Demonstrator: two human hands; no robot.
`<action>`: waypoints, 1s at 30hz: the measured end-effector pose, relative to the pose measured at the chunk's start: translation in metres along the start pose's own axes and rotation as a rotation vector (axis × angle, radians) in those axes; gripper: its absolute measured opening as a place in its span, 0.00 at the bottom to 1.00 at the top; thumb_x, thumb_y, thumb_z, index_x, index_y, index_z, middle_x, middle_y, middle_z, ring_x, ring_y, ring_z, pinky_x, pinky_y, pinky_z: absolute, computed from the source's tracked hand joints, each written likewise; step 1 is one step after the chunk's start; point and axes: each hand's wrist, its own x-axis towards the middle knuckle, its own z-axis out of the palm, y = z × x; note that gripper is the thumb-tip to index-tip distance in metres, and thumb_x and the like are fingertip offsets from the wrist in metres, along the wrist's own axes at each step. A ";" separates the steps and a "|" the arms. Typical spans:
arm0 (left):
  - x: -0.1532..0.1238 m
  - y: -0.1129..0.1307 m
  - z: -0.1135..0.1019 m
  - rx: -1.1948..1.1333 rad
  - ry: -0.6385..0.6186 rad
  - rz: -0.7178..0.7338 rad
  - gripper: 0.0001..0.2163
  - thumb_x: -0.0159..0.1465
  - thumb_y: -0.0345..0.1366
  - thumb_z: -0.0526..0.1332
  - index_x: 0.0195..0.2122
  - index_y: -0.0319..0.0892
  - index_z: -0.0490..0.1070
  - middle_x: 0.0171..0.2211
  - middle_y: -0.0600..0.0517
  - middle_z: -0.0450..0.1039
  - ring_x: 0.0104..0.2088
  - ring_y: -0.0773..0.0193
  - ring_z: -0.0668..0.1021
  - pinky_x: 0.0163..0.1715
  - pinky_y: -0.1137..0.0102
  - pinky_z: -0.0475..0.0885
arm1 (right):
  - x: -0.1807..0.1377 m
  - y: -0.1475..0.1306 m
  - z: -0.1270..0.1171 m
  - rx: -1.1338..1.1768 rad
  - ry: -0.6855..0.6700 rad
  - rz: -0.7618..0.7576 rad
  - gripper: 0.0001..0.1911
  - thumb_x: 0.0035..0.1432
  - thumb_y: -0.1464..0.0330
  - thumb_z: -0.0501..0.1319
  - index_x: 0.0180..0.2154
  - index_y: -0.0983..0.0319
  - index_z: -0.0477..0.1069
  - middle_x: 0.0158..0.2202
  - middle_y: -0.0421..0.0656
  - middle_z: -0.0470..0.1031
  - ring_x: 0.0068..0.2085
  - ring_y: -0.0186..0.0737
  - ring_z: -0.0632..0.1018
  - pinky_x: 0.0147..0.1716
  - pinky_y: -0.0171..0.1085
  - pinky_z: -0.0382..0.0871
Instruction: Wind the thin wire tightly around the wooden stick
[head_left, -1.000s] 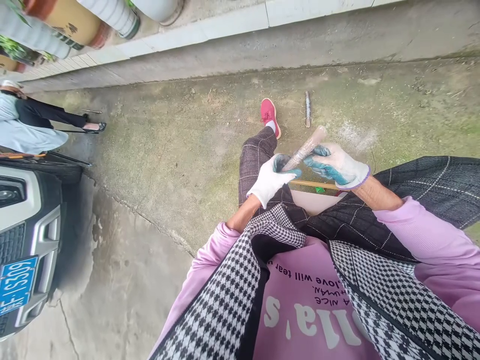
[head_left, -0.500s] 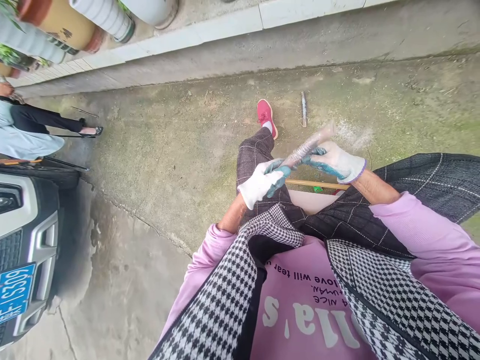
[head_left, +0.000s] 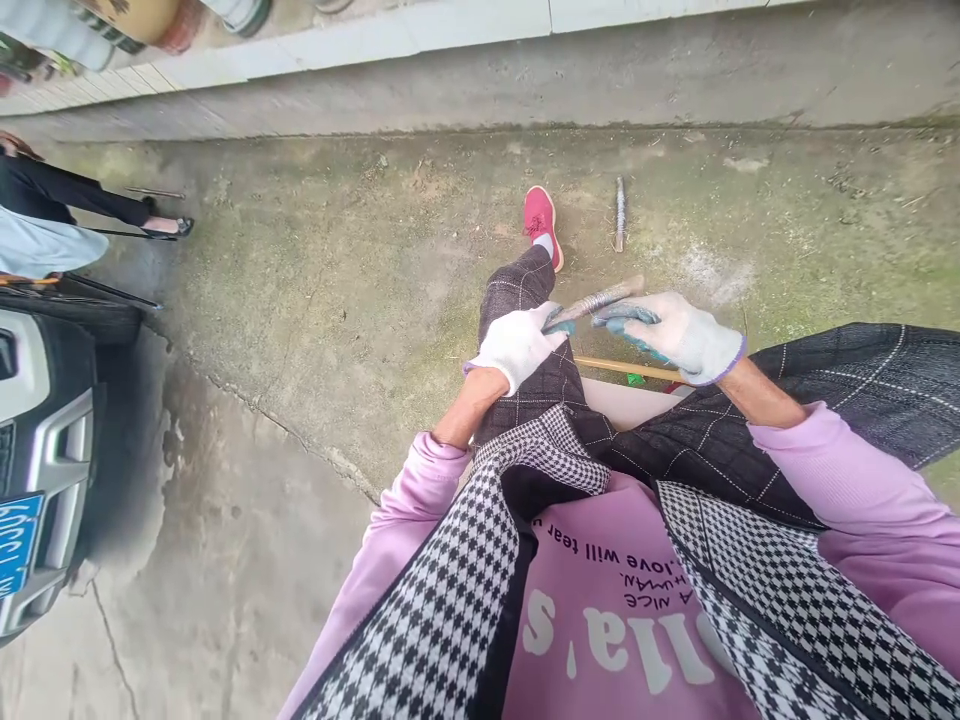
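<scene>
My left hand [head_left: 521, 345], in a white glove with a blue-green coated palm, is closed round the near end of a short wire-wrapped stick [head_left: 596, 300]. The stick tilts up to the right, its middle wound with something silvery. Beside its far end is my right hand [head_left: 679, 332], gloved alike, with fingers stretched out and not wrapped round the stick. Whether those fingers touch it I cannot tell. A similar wrapped stick [head_left: 620, 213] lies on the concrete ground beyond, near my red shoe [head_left: 540, 222].
White powder [head_left: 716, 275] is scattered on the ground. A yellowish pole [head_left: 630, 368] lies between my legs. Potted plants stand on a tiled ledge [head_left: 480, 25]. At left are a parked car [head_left: 64, 420] and another person's legs [head_left: 97, 195].
The stick has come down and lies flatter. My right hand has loosened from it and moved slightly right, while my left hand keeps hold. The view has shifted a little.
</scene>
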 end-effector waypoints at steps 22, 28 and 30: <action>-0.006 0.008 0.015 0.006 -0.145 0.104 0.13 0.77 0.43 0.69 0.55 0.44 0.89 0.47 0.43 0.90 0.49 0.48 0.89 0.55 0.60 0.81 | 0.009 0.018 -0.021 -0.147 -0.076 0.030 0.11 0.65 0.57 0.69 0.39 0.51 0.91 0.44 0.43 0.94 0.45 0.54 0.89 0.49 0.48 0.84; 0.009 -0.008 0.023 -0.459 0.032 0.083 0.16 0.74 0.39 0.73 0.60 0.40 0.82 0.46 0.47 0.87 0.42 0.58 0.85 0.50 0.64 0.82 | 0.005 0.008 0.002 0.045 0.031 0.014 0.19 0.67 0.55 0.67 0.45 0.58 0.92 0.42 0.47 0.92 0.34 0.44 0.83 0.39 0.43 0.78; 0.008 -0.009 0.027 -0.644 -0.023 0.045 0.16 0.74 0.41 0.72 0.60 0.41 0.81 0.37 0.53 0.82 0.31 0.64 0.77 0.37 0.69 0.78 | 0.005 0.008 0.005 0.084 0.021 0.034 0.20 0.67 0.52 0.68 0.44 0.60 0.92 0.34 0.45 0.87 0.30 0.41 0.78 0.34 0.41 0.74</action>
